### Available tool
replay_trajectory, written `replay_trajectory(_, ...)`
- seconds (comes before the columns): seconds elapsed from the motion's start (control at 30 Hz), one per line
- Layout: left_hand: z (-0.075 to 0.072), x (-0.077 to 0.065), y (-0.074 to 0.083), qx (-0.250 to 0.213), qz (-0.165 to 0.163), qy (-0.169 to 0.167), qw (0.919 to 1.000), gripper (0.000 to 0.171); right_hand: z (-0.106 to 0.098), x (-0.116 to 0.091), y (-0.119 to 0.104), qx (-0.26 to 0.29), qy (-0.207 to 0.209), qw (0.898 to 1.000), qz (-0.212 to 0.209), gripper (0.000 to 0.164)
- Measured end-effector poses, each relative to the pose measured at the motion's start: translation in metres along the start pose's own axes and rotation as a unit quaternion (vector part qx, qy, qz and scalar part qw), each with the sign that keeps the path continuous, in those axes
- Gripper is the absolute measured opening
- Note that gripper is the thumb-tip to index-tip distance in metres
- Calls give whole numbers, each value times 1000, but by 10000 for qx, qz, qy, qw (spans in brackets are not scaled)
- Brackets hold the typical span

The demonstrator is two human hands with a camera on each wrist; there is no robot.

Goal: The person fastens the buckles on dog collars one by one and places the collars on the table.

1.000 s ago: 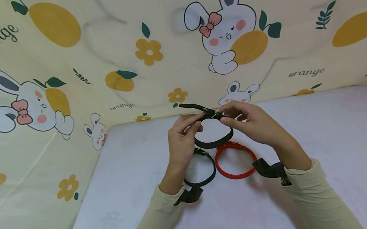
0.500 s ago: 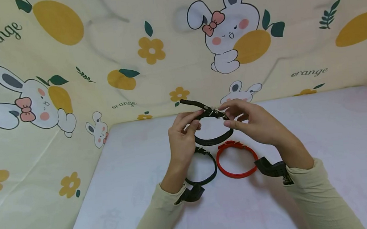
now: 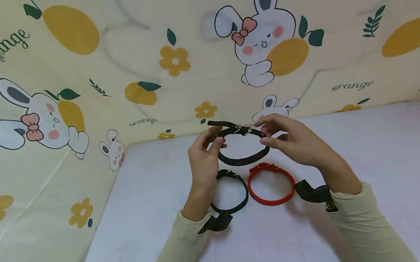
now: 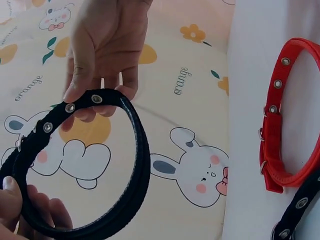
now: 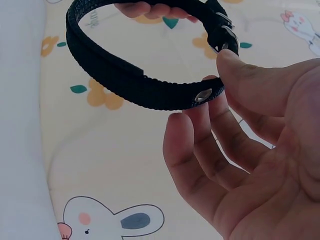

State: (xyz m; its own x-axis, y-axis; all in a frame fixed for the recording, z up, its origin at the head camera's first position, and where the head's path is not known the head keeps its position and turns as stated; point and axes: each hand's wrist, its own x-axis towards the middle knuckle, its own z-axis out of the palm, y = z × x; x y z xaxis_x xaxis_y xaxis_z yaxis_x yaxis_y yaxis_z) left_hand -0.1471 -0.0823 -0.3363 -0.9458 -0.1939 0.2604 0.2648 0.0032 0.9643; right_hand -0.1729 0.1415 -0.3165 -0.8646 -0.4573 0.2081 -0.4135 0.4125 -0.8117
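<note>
The black collar [image 3: 242, 147], buckled into a loop, is held up in the air between both hands, above the white counter [image 3: 367, 167] and in front of the printed rabbit cloth [image 3: 115, 72]. The left hand [image 3: 202, 161] pinches the strap beside the buckle [image 3: 242, 130], thumb over curled fingers [image 4: 30, 210]; the right hand [image 3: 293, 142] pinches the opposite stretch between thumb and fingertips [image 5: 200, 107], its other fingers loosely spread.

It looks light and pliant: a flat webbing band that keeps its ring shape only loosely, likely to twist or sag if held at 1 point. The riveted eyelets [image 4: 70, 107] and metal buckle are the firm, non-slip places to grip.

Below lie 2 more: another black collar [image 3: 234, 191] and a red collar [image 3: 271, 184], side by side.
</note>
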Motion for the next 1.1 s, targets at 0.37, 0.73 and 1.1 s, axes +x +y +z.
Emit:
replay_trajectory(0.37,-4,1,-5,-392,-874,-729,9927,32,-6,-4,0,-250,315,9988,279,36)
replay_trajectory(0.73,-2,4,-3,-309,-863,-661,9936,29,-11,-4,0,-292,88,9989,357,32)
replay_trajectory(1.1,-2,3,0,-431,-890,-494,9939,31,-9,-3,-1,-281,33,9991,323,32)
